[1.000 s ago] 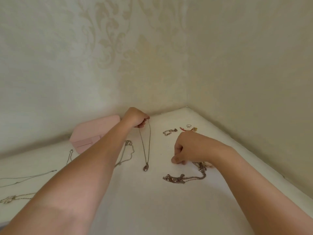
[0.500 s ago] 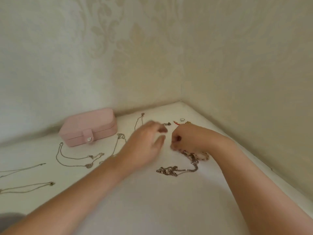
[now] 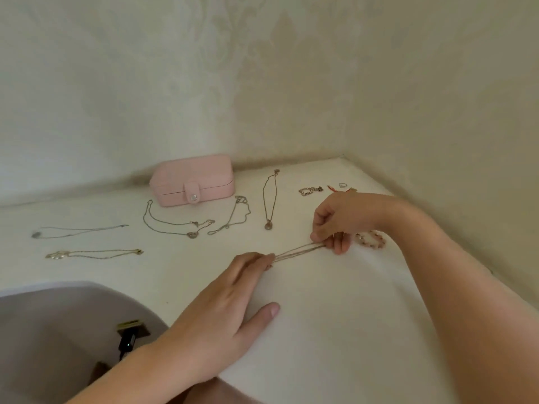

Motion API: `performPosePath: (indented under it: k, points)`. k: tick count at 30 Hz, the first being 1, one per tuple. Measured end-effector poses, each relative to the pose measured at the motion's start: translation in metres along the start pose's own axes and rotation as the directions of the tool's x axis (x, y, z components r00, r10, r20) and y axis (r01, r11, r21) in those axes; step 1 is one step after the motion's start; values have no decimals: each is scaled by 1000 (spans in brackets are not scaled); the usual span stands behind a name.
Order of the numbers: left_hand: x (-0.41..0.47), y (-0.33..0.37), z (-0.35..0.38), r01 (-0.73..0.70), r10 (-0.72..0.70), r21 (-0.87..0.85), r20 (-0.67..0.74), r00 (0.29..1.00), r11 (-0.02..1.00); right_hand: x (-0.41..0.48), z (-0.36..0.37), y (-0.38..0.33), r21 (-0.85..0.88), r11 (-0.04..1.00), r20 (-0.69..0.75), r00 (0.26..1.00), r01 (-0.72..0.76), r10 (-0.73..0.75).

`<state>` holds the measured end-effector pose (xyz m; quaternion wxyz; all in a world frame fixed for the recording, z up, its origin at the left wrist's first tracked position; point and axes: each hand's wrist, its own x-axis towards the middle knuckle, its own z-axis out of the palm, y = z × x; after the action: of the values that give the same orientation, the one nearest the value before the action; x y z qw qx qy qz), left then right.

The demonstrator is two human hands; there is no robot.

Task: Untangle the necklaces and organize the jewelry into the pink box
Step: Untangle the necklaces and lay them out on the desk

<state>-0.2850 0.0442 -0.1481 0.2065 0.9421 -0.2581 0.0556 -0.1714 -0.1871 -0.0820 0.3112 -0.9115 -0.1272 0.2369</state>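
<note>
A thin silver-toned chain necklace point(image 3: 299, 251) is drawn taut just above the white tabletop point(image 3: 335, 330), one end pinched in the closed fingertips of the right hand point(image 3: 335, 221) and the other pinned under the flattened fingers of the left hand point(image 3: 230, 295). The closed pink clasp-fronted jewelry box point(image 3: 192, 179) is seen well apart at the back wall, with other chains laid out before it. The chain is judged light, limp and easily snagged, best gripped near its ends.

home | damask wallpaper point(image 3: 262, 68) | white table point(image 3: 335, 330) in corner
</note>
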Motion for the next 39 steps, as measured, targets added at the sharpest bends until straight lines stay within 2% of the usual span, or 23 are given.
performPosePath:
  k: [2,7,11,17,21,24,27,30,32,35,39]
  points:
    - [-11,-1,-3,57,-58,-15,-30,998,998,1,5,-2,1,998,3,998,56,-56]
    - [-30,1,-2,167,-169,-22,-112,979,986,8,19,-7,-38,988,-108,982,151,-154]
    - [-39,3,-4,221,-221,-14,-101,970,975,10,27,-10,-70,980,-136,972,184,-192]
    - [-43,5,-16,253,-258,58,99,961,966,14,32,-14,-120,981,-180,968,155,-175]
    - [-50,-4,-23,216,-213,11,228,950,976,13,27,-12,-152,982,-212,966,116,-147]
    - [-56,-10,-27,188,-164,-64,270,949,980,8,20,-8,-158,982,-202,970,101,-132]
    - [-62,-12,-29,202,-163,-169,221,962,965,4,18,-8,-186,975,-187,970,118,-153]
    - [-64,-10,-27,286,-263,-270,121,957,919,6,17,-12,-108,966,-327,909,234,-257]
    - [-61,-10,-22,285,-283,-209,42,958,935,6,16,-16,-24,954,-377,882,298,-285]
    - [-56,-14,-13,298,-300,-69,-27,954,952,7,22,-19,47,944,-280,912,326,-300]
    - [-57,-17,-12,258,-259,-41,-14,966,965,15,32,-14,-12,959,-150,948,281,-280]
